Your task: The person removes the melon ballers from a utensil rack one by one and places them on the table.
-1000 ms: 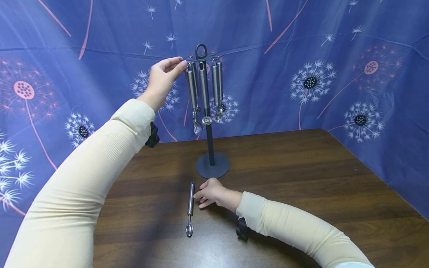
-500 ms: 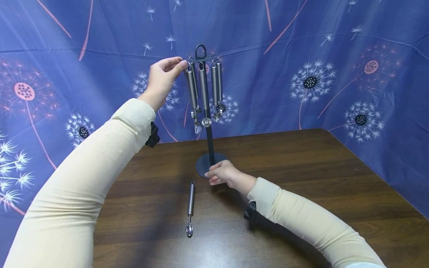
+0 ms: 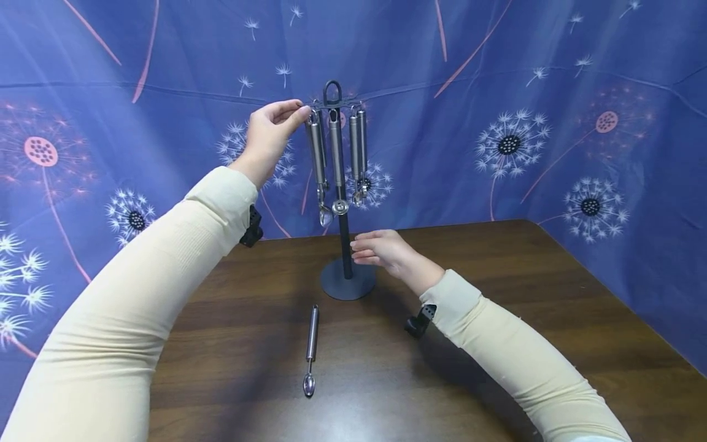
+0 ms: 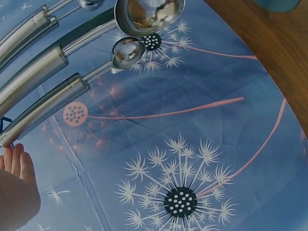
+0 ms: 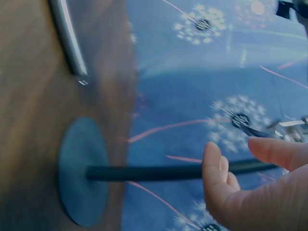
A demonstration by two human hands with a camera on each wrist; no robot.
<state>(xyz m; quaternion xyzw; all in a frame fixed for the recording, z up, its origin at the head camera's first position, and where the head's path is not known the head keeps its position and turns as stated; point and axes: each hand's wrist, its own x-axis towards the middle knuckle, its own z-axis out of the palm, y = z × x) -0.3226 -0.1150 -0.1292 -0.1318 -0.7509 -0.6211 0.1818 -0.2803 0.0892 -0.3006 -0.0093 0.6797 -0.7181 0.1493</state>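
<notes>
Left hand (image 3: 270, 135), upper centre-left of head frame: thumb and fingertips pinch the left hook end at the top of the black utensil stand (image 3: 345, 239), right by a hanging handle; cannot tell if that handle is gripped too. Right hand (image 3: 389, 252), just right of frame centre: holds nothing, thumb and fingers wide apart beside the stand's pole, contact unclear. Stand is upright, centre frame, on its round base (image 3: 337, 285). Brushed-steel utensils (image 3: 336, 150) hang around its top, heads down; left wrist view has a large-bowled ladle (image 4: 151, 18) at top centre and a small-bowled spoon (image 4: 48, 108) at upper left. Loose metal spoon (image 3: 312, 334) lies on the table, lower centre, handle end up-frame, bowl toward the bottom edge, apart from both hands. Brown wood-grain table (image 3: 530, 276) fills lower frame. Cream sleeves (image 3: 121, 313), black wrist cameras (image 3: 251, 228). Blue dandelion-print cloth (image 3: 425, 153) fills the background.
</notes>
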